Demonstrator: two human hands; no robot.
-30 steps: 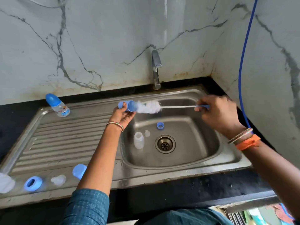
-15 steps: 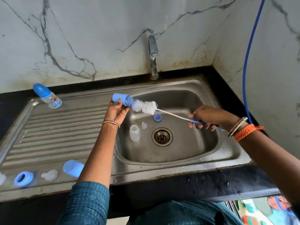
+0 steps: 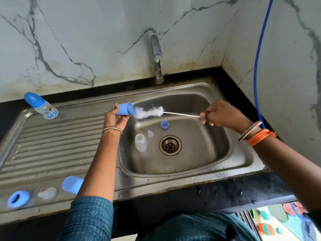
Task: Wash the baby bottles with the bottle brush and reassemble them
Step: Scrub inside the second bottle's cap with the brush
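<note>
My left grip (image 3: 116,119) is closed around a blue plastic bottle cap (image 3: 123,109), held on its side above the left rim of the stainless steel sink (image 3: 199,153). The white bristle head of the wire-stemmed bottle brush (image 3: 149,112) enters the cap's open mouth. My right grip (image 3: 221,114) pinches the brush's handle end above the basin. In the basin lie a clear plastic bottle body (image 3: 140,142), a clear teat (image 3: 150,134) and a blue screw ring (image 3: 164,124), all near the round drain (image 3: 170,145). On the ribbed draining board rest an assembled baby bottle with blue cap (image 3: 41,106), a second blue cap (image 3: 71,184), a second clear teat (image 3: 47,193) and a second blue ring (image 3: 18,199). A chrome tap (image 3: 156,58) rises behind the sink.
</note>
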